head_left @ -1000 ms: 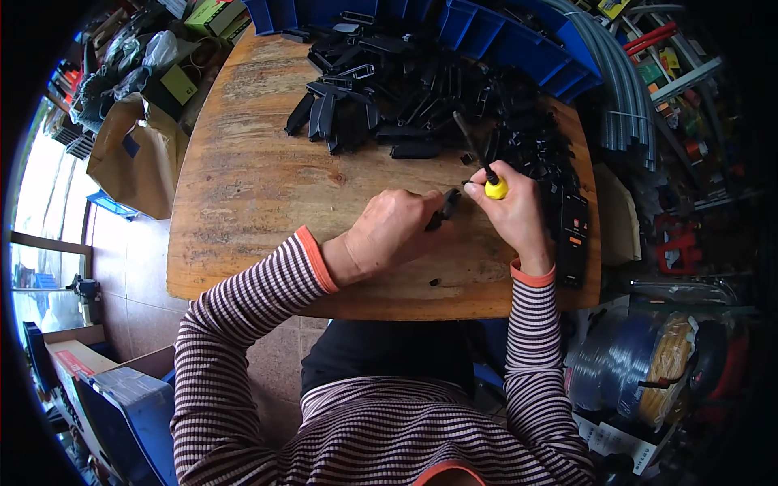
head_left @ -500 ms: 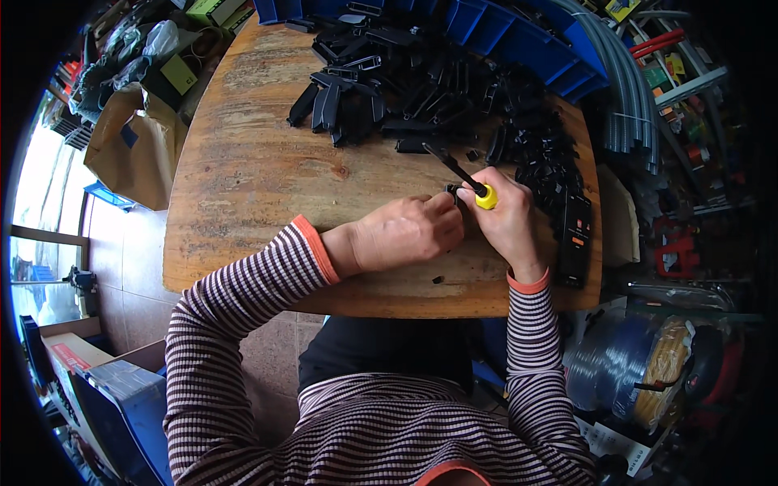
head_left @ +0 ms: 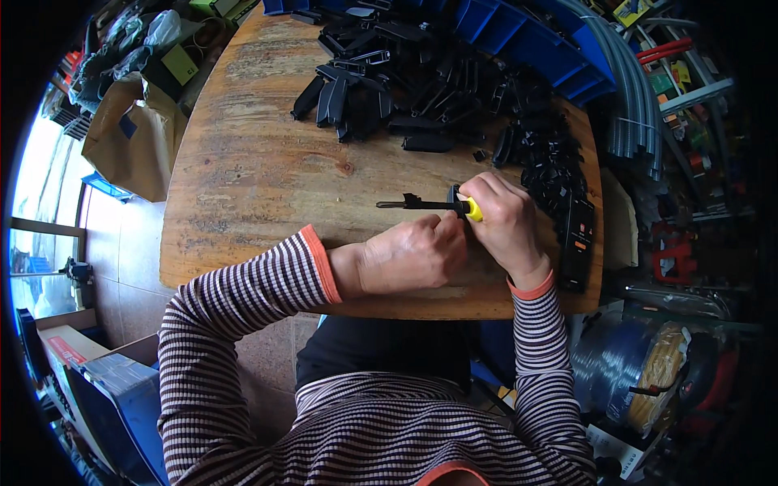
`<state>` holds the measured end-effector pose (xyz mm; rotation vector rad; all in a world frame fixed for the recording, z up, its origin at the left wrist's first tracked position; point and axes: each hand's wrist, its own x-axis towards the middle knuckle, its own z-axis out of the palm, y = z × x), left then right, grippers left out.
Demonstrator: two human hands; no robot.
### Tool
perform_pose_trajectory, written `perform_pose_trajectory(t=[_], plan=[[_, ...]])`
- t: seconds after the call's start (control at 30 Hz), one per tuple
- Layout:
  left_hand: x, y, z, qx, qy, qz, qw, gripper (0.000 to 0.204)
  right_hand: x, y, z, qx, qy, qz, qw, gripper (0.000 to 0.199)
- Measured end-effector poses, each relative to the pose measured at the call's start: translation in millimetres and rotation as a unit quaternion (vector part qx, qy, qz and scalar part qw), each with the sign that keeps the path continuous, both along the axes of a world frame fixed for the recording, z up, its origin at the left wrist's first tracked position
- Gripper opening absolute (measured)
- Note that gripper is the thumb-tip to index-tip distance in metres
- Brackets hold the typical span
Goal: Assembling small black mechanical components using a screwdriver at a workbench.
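My right hand (head_left: pixel 506 217) is closed round a long, slim black tool with a yellow collar (head_left: pixel 475 210); its dark shaft (head_left: pixel 417 205) points left, level above the tabletop. A small tab stands up from the shaft near its tip. Beside it, my left hand (head_left: pixel 415 253) is curled with the fingertips pinched, just under the shaft and almost touching my right hand. Whatever it pinches is hidden. A small black piece (head_left: pixel 454 194) shows between the hands at the right thumb. Both hands hover over the near part of the wooden table (head_left: pixel 259 178).
Black plastic parts (head_left: pixel 348 93) lie heaped across the far side, with smaller ones (head_left: pixel 551 154) down the right. Blue bins (head_left: pixel 527 40) stand behind them. At the right edge lies a black phone-like device (head_left: pixel 577 243). A brown paper bag (head_left: pixel 134 146) stands left of the table.
The tool's shaft has swung from pointing up and away to lying level, pointing left. My left hand has shifted slightly nearer to me; the right hand has turned over the tool.
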<state>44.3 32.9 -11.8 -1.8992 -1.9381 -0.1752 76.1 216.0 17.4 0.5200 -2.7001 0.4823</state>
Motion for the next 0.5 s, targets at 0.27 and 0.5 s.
perform_pose_trajectory(t=[0.27,0.5], plan=[[-0.9,1.6,-2.5,0.022,-0.012,-0.017,1.0,0.02,0.8,0.8,-2.7,-0.017,0.014,0.018,1.0,0.024],[-2.2,0.6,0.1,0.01,-0.043,-0.017,0.999,0.021,-1.6,3.2,3.3,-0.021,-0.046,0.031,0.998,0.02]])
